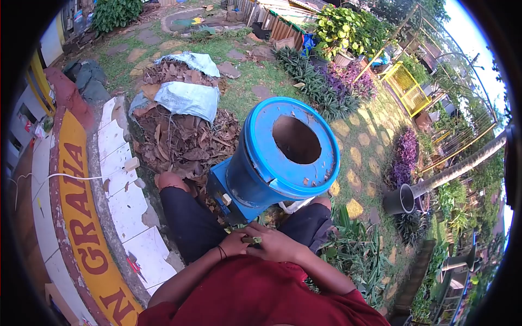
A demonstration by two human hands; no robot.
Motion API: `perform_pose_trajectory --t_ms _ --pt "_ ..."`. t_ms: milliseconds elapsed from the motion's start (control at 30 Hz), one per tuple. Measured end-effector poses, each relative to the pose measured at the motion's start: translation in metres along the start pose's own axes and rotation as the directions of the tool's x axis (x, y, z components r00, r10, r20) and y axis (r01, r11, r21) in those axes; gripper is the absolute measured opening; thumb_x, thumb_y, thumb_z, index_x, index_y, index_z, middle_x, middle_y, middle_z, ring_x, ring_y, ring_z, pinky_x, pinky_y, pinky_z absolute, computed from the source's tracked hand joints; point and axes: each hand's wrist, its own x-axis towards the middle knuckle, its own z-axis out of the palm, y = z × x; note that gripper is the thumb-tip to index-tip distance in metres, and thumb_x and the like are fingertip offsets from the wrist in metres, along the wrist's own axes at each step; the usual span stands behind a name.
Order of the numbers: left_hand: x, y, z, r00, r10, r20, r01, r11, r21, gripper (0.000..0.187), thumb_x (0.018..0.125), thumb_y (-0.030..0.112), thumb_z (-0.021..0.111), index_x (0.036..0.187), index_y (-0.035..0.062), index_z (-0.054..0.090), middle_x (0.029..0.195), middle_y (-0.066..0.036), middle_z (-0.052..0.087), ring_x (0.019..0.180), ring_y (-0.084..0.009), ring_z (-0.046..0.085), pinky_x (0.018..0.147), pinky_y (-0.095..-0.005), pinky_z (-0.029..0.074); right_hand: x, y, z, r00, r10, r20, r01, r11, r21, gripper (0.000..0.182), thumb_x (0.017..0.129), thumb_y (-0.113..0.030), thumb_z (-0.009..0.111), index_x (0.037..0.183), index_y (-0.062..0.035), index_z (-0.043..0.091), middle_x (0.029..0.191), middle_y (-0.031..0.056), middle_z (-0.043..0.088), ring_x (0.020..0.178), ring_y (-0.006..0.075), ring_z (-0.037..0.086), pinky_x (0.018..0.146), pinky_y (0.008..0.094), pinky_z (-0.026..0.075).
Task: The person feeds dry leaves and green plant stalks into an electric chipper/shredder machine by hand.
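My left hand point(235, 243), with a dark band at its wrist, rests in my lap against my right hand point(273, 245). The two are folded together with fingers closed, and I see no tool in either. A ring-like piece with a greenish stone point(252, 239) shows where the fingers meet. Just beyond them, between my knees, stands a large blue plastic drum point(239, 174). Its blue lid point(260, 141) has a wide round hole, with dirt and leaf bits on top. A blue box-like part point(220, 182) with a pale block joins the drum's lower side.
Dry leaves point(179, 141) lie heaped behind the drum, partly under pale sacks point(187, 100). At left, a white cable point(76, 176) crosses the tiled ledge point(128, 209) to a socket block; red-handled pliers point(134, 264) lie there. Plants and a dark pot point(399, 201) stand right.
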Motion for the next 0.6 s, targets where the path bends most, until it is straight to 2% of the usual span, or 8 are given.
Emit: perform_pose_trajectory --t_ms 33,67,100,200,267,367,433,600 --pt "0.002 -0.017 0.008 0.996 0.082 0.037 -0.082 0.997 0.011 0.026 0.089 0.017 0.060 0.111 0.0048 0.064 0.098 -0.017 0.070 0.091 -0.0300 0.069 0.080 -0.0398 0.053 0.002 0.019 0.018 0.998 0.048 -0.030 -0.052 0.986 -0.159 0.049 0.094 -0.030 0.065 0.135 -0.0054 0.052 0.123 0.0171 0.058 0.113 0.0388 0.061 0.097 0.0454 0.049" --pt "0.002 -0.026 0.013 0.996 0.063 0.057 -0.064 0.998 0.013 0.027 0.089 0.017 0.060 0.112 0.0045 0.064 0.099 -0.017 0.070 0.093 -0.0301 0.069 0.081 -0.0394 0.054 0.003 0.033 0.030 0.994 0.087 -0.068 -0.104 0.944 -0.314 0.043 0.094 -0.027 0.065 0.130 -0.0057 0.055 0.120 0.0161 0.060 0.111 0.0384 0.061 0.096 0.0452 0.050" --pt "0.002 -0.030 0.014 0.996 0.044 0.077 -0.045 0.999 0.015 0.027 0.088 0.017 0.060 0.112 0.0042 0.064 0.100 -0.017 0.070 0.095 -0.0302 0.069 0.082 -0.0389 0.054 0.000 0.040 0.037 0.994 0.083 -0.070 -0.101 0.944 -0.314 0.043 0.094 -0.027 0.065 0.130 -0.0057 0.055 0.120 0.0161 0.060 0.111 0.0384 0.061 0.096 0.0452 0.050" --pt "0.001 0.004 0.000 0.992 0.046 0.117 -0.035 0.995 -0.092 0.032 0.089 0.024 0.067 0.114 0.0036 0.063 0.102 -0.015 0.071 0.096 -0.0269 0.069 0.084 -0.0374 0.053 -0.011 0.052 0.034 0.990 0.017 -0.137 -0.043 0.982 -0.185 0.029 0.095 -0.021 0.063 0.120 -0.0055 0.061 0.113 0.0151 0.063 0.104 0.0372 0.063 0.089 0.0442 0.052" --pt "0.001 0.028 -0.005 0.989 0.009 0.147 0.012 0.990 -0.138 0.033 0.090 0.026 0.069 0.114 0.0034 0.063 0.102 -0.014 0.071 0.095 -0.0252 0.069 0.084 -0.0370 0.053 -0.023 0.050 0.014 0.968 -0.152 -0.202 0.121 0.980 -0.157 0.027 0.093 -0.017 0.062 0.118 -0.0066 0.063 0.111 0.0149 0.065 0.099 0.0347 0.066 0.085 0.0443 0.054" --pt "0.007 0.053 -0.014 0.995 0.031 0.095 -0.025 0.997 -0.068 0.032 0.092 0.026 0.067 0.113 0.0027 0.062 0.095 -0.015 0.070 0.089 -0.0228 0.069 0.080 -0.0370 0.052 -0.036 0.043 -0.003 0.950 -0.127 -0.286 0.101 0.990 -0.103 0.021 0.095 -0.017 0.063 0.111 -0.0038 0.065 0.103 0.0155 0.065 0.094 0.0347 0.064 0.081 0.0420 0.053" --pt "0.010 0.059 -0.018 0.980 0.000 0.200 0.011 0.998 -0.054 0.034 0.093 0.032 0.068 0.113 0.0047 0.062 0.096 -0.015 0.070 0.090 -0.0229 0.068 0.081 -0.0361 0.052 -0.039 0.036 -0.012 0.954 -0.134 -0.267 0.098 0.985 -0.145 0.021 0.094 -0.015 0.065 0.111 -0.0029 0.065 0.104 0.0148 0.065 0.095 0.0328 0.065 0.081 0.0403 0.053" --pt "0.015 0.028 -0.013 0.981 -0.036 0.193 0.034 0.999 0.012 0.030 0.093 0.031 0.067 0.112 0.0077 0.063 0.100 -0.014 0.070 0.092 -0.0275 0.069 0.082 -0.0385 0.052 -0.037 0.045 -0.012 0.948 -0.037 -0.315 0.042 0.999 0.007 0.017 0.093 -0.013 0.064 0.107 -0.0044 0.067 0.106 0.0121 0.066 0.098 0.0309 0.065 0.085 0.0402 0.053"
